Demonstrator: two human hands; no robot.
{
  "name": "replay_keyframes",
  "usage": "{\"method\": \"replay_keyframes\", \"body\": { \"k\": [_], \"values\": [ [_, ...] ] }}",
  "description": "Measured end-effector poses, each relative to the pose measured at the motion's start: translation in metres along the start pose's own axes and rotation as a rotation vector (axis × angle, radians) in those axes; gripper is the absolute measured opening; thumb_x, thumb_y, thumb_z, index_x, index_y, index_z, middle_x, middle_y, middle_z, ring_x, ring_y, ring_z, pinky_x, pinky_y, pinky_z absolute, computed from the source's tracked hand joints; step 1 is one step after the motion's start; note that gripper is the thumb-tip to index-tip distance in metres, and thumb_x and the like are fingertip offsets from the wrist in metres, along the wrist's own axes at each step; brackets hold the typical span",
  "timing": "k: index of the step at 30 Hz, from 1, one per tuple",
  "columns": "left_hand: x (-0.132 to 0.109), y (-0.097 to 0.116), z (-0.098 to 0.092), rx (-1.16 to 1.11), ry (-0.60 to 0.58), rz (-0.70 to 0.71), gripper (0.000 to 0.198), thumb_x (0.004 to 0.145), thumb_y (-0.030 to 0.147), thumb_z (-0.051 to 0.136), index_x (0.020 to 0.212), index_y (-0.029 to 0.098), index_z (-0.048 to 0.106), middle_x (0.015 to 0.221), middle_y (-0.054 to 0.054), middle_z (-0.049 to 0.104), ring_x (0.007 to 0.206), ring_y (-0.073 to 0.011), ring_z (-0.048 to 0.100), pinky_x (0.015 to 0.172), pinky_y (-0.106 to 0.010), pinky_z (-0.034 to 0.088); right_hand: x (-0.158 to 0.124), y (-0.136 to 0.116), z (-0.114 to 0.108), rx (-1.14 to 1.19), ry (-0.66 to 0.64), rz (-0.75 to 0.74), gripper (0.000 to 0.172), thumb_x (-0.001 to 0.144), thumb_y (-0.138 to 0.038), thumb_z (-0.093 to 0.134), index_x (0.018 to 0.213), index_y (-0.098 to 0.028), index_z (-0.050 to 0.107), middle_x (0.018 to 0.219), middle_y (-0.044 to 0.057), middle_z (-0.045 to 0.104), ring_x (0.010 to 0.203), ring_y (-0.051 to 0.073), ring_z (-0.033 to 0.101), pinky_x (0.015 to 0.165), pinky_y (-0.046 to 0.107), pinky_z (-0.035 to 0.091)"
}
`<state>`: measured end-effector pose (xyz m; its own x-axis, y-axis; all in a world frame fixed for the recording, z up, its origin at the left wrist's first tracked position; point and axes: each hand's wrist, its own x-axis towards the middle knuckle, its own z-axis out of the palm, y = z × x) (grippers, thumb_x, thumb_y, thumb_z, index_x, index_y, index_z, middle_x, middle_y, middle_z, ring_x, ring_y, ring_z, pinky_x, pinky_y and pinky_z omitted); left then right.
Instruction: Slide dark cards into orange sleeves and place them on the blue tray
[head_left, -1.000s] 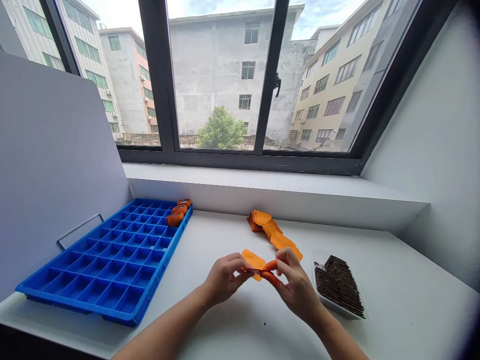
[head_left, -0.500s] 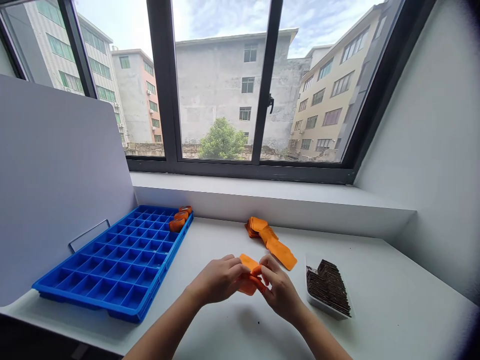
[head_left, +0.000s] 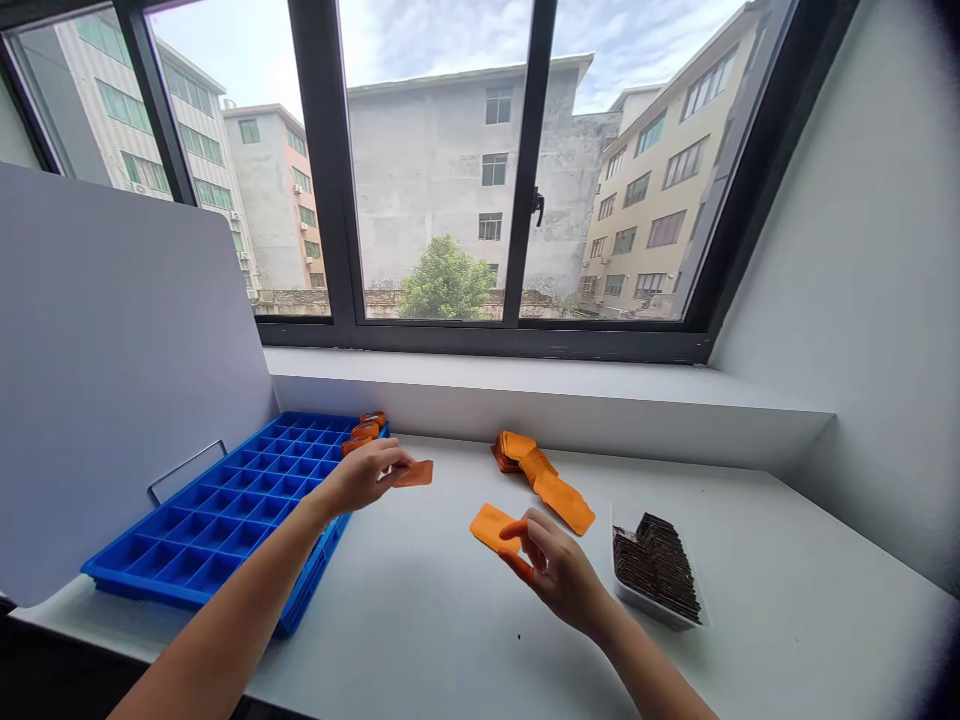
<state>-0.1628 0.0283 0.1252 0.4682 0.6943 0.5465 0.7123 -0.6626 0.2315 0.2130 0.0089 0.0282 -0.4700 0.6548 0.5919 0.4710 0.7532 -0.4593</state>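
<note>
My left hand [head_left: 369,472] pinches a small flat orange packet [head_left: 415,474] by its left end, above the table beside the blue tray's right edge. On my right hand [head_left: 551,565], the thumb and index finger wear orange finger covers, and their tips are apart. Another orange packet [head_left: 489,524] shows just behind those fingertips; whether they touch it, I cannot tell. Farther back, more flat orange packets [head_left: 566,503] lie overlapped, with a stack at their far end. The blue compartment tray [head_left: 217,545] holds several orange packets [head_left: 365,431] in its far right cells, partly hidden by my left hand.
A clear plastic box [head_left: 660,617] packed with thin dark brown pieces [head_left: 660,570] stands to the right. Behind the tray rises a pale panel [head_left: 127,370] with a metal wire handle [head_left: 184,465]. The window sill [head_left: 525,388] bounds the white table at the back.
My hands have separated. The left one has moved left and away from me, carrying an orange packet to the tray's edge. My right hand stays about where it was, its fingertips now parted.
</note>
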Motion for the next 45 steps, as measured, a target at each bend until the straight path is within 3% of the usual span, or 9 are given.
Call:
{"method": "replay_keyframes", "body": {
  "k": [3, 6, 10, 13, 20, 27, 32, 39, 45],
  "values": [
    [0.001, -0.056, -0.019, 0.051, 0.160, -0.092, 0.022, 0.105, 0.032, 0.060, 0.106, 0.020, 0.078, 0.091, -0.007, 0.072, 0.078, -0.0198, 0.068, 0.071, -0.031, 0.057, -0.001, 0.001, 0.001, -0.005, -0.023, 0.003, 0.022, 0.110, -0.041, 0.058, 0.108, -0.022, 0.069, 0.087, 0.001, 0.056, 0.063, 0.013, 0.053, 0.058, 0.027, 0.046],
    [-0.008, -0.097, -0.022, 0.085, 0.276, -0.154, 0.023, 0.103, 0.035, 0.060, 0.102, 0.019, 0.076, 0.092, -0.009, 0.073, 0.081, -0.0224, 0.069, 0.072, -0.033, 0.059, -0.002, 0.002, 0.001, 0.009, -0.051, 0.026, 0.021, 0.111, -0.039, 0.055, 0.110, -0.023, 0.069, 0.090, 0.001, 0.055, 0.063, 0.013, 0.052, 0.058, 0.027, 0.048],
    [-0.026, -0.126, -0.011, 0.115, 0.345, -0.199, 0.023, 0.101, 0.037, 0.060, 0.101, 0.020, 0.076, 0.091, -0.008, 0.074, 0.082, -0.0229, 0.071, 0.072, -0.033, 0.060, -0.002, 0.002, -0.002, 0.015, -0.067, 0.053, 0.019, 0.111, -0.036, 0.054, 0.110, -0.023, 0.069, 0.091, 0.002, 0.056, 0.065, 0.013, 0.055, 0.058, 0.027, 0.049],
    [-0.035, -0.137, -0.001, 0.136, 0.326, -0.217, 0.022, 0.099, 0.035, 0.061, 0.101, 0.020, 0.077, 0.090, -0.007, 0.074, 0.079, -0.0222, 0.070, 0.072, -0.033, 0.058, -0.002, 0.000, -0.003, -0.002, -0.065, 0.039, 0.018, 0.110, -0.033, 0.054, 0.108, -0.023, 0.068, 0.092, 0.002, 0.056, 0.064, 0.013, 0.054, 0.059, 0.027, 0.049],
    [-0.044, -0.158, 0.002, 0.209, 0.235, -0.280, 0.023, 0.097, 0.034, 0.062, 0.104, 0.021, 0.079, 0.095, -0.008, 0.077, 0.081, -0.0231, 0.071, 0.074, -0.035, 0.056, -0.002, -0.007, -0.001, -0.055, -0.098, -0.037, 0.013, 0.109, -0.026, 0.056, 0.102, -0.024, 0.067, 0.085, 0.000, 0.058, 0.062, 0.012, 0.054, 0.059, 0.025, 0.048],
    [-0.044, -0.157, 0.001, 0.292, 0.174, -0.313, 0.025, 0.099, 0.035, 0.063, 0.109, 0.026, 0.084, 0.093, -0.005, 0.074, 0.082, -0.0219, 0.069, 0.071, -0.031, 0.052, -0.003, -0.011, 0.001, -0.042, -0.092, -0.090, 0.010, 0.108, -0.022, 0.057, 0.106, -0.024, 0.067, 0.080, -0.001, 0.060, 0.059, 0.011, 0.053, 0.056, 0.024, 0.045],
    [-0.040, -0.155, 0.008, 0.338, 0.200, -0.350, 0.027, 0.102, 0.035, 0.062, 0.110, 0.026, 0.085, 0.093, -0.006, 0.072, 0.077, -0.0208, 0.065, 0.066, -0.030, 0.049, -0.004, -0.012, 0.005, -0.070, -0.095, -0.112, 0.009, 0.108, -0.023, 0.059, 0.105, -0.023, 0.068, 0.072, -0.004, 0.056, 0.055, 0.011, 0.049, 0.054, 0.025, 0.041],
    [-0.037, -0.156, 0.017, 0.332, 0.245, -0.334, 0.025, 0.104, 0.032, 0.062, 0.108, 0.027, 0.086, 0.091, -0.006, 0.073, 0.089, -0.0253, 0.065, 0.077, -0.035, 0.052, -0.005, -0.014, 0.005, -0.082, -0.106, -0.101, 0.012, 0.108, -0.027, 0.059, 0.102, -0.023, 0.068, 0.068, -0.004, 0.056, 0.054, 0.012, 0.047, 0.053, 0.026, 0.040],
    [-0.038, -0.157, 0.019, 0.316, 0.268, -0.332, 0.025, 0.105, 0.034, 0.063, 0.105, 0.028, 0.087, 0.087, -0.006, 0.074, 0.083, -0.0240, 0.064, 0.077, -0.036, 0.051, -0.004, -0.013, 0.007, -0.069, -0.101, -0.105, 0.011, 0.107, -0.028, 0.060, 0.102, -0.024, 0.069, 0.066, -0.005, 0.054, 0.053, 0.012, 0.045, 0.052, 0.026, 0.039]
  ]
}}
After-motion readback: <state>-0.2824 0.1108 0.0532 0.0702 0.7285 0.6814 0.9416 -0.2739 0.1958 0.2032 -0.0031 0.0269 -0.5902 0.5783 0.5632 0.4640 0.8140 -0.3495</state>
